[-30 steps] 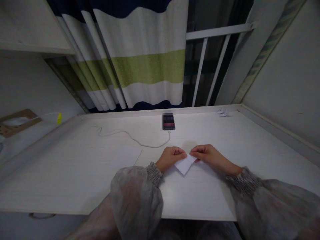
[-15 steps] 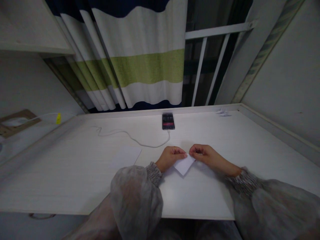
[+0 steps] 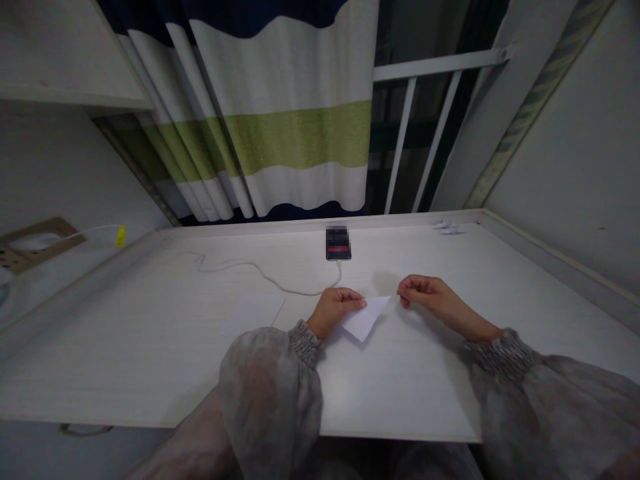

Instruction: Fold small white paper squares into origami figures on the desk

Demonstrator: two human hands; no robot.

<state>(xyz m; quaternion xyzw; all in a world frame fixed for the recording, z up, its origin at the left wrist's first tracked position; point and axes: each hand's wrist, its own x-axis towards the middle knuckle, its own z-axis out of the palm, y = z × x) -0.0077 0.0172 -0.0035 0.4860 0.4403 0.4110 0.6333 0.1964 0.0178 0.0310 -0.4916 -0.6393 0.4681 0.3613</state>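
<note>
My left hand (image 3: 336, 311) pinches a piece of folded white paper (image 3: 364, 321) along its upper left edge, thumb on top. The paper is roughly triangular, one corner pointing down toward me and another to the right, held just over the white desk. My right hand (image 3: 424, 297) is off the paper, a little to the right of its right corner. Its fingers are curled in with the thumb against them, and I see nothing between them. A flat white sheet (image 3: 254, 313) lies on the desk to the left of my left hand.
A phone (image 3: 339, 243) with a pixelated screen lies at the back of the desk (image 3: 125, 360), a white cable (image 3: 260, 272) running left from it. Small folded paper pieces (image 3: 448, 227) sit at the back right. A curtain (image 3: 295, 133) hangs behind.
My right hand has let go of the paper's right corner and moved right and slightly up. My left hand still holds the paper, shifted slightly left and up.
</note>
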